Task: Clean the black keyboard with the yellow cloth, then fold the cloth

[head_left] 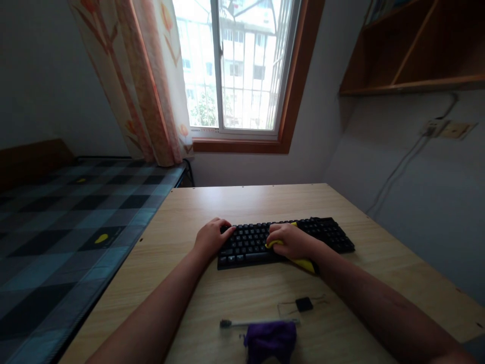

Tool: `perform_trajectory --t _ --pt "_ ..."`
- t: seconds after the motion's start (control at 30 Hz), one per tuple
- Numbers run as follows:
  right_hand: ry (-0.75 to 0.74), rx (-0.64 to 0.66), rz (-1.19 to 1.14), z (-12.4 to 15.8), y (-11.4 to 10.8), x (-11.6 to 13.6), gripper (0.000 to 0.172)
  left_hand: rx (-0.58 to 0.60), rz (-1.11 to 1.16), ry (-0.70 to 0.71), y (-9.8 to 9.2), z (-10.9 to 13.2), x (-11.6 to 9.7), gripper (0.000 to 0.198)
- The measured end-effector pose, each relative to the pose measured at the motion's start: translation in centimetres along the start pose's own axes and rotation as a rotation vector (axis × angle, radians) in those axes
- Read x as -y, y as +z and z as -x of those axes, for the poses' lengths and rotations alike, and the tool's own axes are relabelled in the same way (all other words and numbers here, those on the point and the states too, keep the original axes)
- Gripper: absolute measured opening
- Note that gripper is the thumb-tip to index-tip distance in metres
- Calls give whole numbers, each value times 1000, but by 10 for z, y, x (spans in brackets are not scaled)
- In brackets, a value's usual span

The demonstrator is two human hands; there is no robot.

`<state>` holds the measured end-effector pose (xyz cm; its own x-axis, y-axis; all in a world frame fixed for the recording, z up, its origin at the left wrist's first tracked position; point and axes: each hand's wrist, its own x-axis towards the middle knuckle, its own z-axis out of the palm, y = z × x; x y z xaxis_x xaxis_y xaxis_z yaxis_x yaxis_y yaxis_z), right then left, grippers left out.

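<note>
A black computer keyboard (246,245) lies across the wooden table in front of me. My left hand (214,237) grips its far left corner, thumb on the top edge and fingers curled behind. Over the middle of the keys, my right hand (286,240) is closed around a yellow-and-black tool (305,264). Yellow parts of it show by the fingertips, beyond the hand and under the wrist. The palm hides the rest, so I cannot make out its exact kind.
Nearer me lie a purple cloth (271,339), a thin brush (226,323) with dark bristles, and a wire keycap puller (304,304) with a black middle. A bed (113,202) stands left of the table (212,202). A cable (397,164) hangs along the right wall.
</note>
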<state>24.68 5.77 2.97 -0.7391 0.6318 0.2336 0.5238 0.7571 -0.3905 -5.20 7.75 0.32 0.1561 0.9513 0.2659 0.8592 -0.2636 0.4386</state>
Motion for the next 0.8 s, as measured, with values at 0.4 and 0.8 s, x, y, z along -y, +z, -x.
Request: perform_trajectory --t 0.4,0.8 --pt "-12 44 30 3 -3 -1 28 -18 20 -4 3 -1 -2 28" --pt "-66 23 -72 -16 0 6 29 -14 28 -21 2 2 -5 28"
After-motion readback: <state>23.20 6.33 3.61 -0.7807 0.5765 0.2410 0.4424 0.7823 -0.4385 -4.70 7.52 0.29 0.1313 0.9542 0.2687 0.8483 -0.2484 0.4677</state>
